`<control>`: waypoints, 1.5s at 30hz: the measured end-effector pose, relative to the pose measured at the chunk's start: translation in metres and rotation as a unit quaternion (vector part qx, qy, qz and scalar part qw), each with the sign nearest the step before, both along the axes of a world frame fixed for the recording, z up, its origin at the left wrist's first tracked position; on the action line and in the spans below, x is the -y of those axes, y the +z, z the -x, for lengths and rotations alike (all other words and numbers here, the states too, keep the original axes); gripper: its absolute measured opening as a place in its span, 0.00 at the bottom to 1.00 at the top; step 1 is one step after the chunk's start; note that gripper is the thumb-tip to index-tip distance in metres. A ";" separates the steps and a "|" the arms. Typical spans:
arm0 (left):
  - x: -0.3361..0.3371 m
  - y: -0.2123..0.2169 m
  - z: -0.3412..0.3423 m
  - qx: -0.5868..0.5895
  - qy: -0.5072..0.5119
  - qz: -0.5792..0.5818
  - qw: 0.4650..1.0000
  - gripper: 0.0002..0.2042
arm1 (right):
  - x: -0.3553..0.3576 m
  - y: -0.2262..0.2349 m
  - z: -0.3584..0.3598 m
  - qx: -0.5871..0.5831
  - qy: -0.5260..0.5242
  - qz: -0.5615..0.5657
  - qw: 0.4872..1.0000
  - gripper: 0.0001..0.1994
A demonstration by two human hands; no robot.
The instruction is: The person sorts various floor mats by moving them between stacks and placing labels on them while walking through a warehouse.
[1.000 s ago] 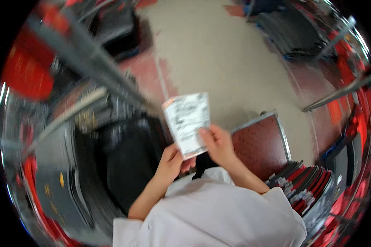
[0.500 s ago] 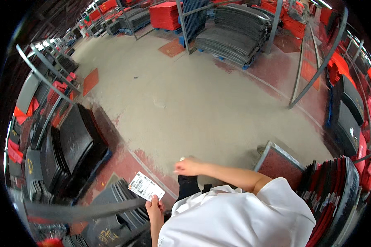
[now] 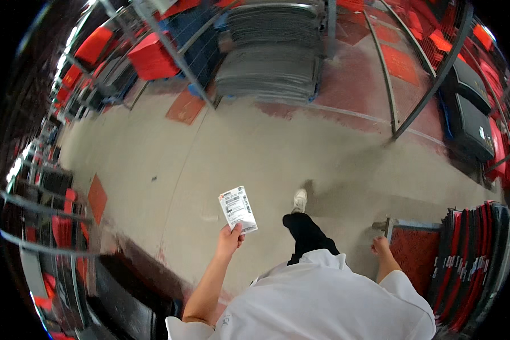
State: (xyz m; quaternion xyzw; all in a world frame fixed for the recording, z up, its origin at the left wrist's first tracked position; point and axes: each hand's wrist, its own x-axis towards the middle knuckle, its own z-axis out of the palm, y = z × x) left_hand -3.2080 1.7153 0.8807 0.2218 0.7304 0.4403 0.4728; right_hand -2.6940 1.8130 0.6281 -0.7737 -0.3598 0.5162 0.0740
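My left hand point(image 3: 230, 240) is stretched forward over the floor, thumb on top, closed on the lower edge of a white printed label sheet point(image 3: 238, 209). The sheet has dark print, barcodes and a small orange mark at one corner. It looks like a small stack or a plastic-covered slip; which of these I cannot tell. To the right, my right hand point(image 3: 381, 245) hangs beside the corner of a cart point(image 3: 413, 222) with a metal frame and a reddish deck. Its fingers are curled, and nothing shows in them.
Red and dark grey mats point(image 3: 464, 260) stand on edge on the cart. Ahead are stacked grey mats point(image 3: 269, 71), a wire-mesh fence and a slanting metal post point(image 3: 436, 85). Black mats point(image 3: 119, 300) lie low on the left, near curved rails point(image 3: 45, 243).
I have turned left and stepped forward. My left hand has moved out ahead with the label sheet. My right hand has swung from in front of me to the cart's side.
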 end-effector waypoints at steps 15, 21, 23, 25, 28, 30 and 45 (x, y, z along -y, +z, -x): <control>-0.387 -0.064 0.069 0.146 0.007 0.020 0.989 0.10 | -0.442 0.060 0.282 -0.030 0.316 -0.239 0.918 0.09; -0.584 -0.097 0.123 0.135 -0.009 0.004 0.991 0.10 | -0.642 0.049 0.319 -0.003 0.329 -0.224 0.917 0.08; -0.629 -0.095 0.144 0.126 0.002 0.001 0.992 0.10 | -0.686 0.062 0.329 -0.019 0.318 -0.137 0.938 0.08; -0.680 -0.080 0.147 0.129 0.024 -0.003 0.991 0.11 | -0.737 0.074 0.337 -0.036 0.281 -0.183 0.941 0.07; -0.751 -0.069 0.155 0.115 -0.001 -0.024 0.993 0.11 | -0.856 0.068 0.337 -0.256 0.076 -0.147 0.952 0.08; -0.733 -0.075 0.158 0.105 0.050 -0.013 0.993 0.11 | -0.884 0.139 0.369 -0.235 0.056 -0.213 0.947 0.09; -0.834 -0.102 0.083 0.178 0.378 0.091 0.904 0.08 | -1.214 0.169 0.441 -0.430 -0.125 -0.065 0.892 0.19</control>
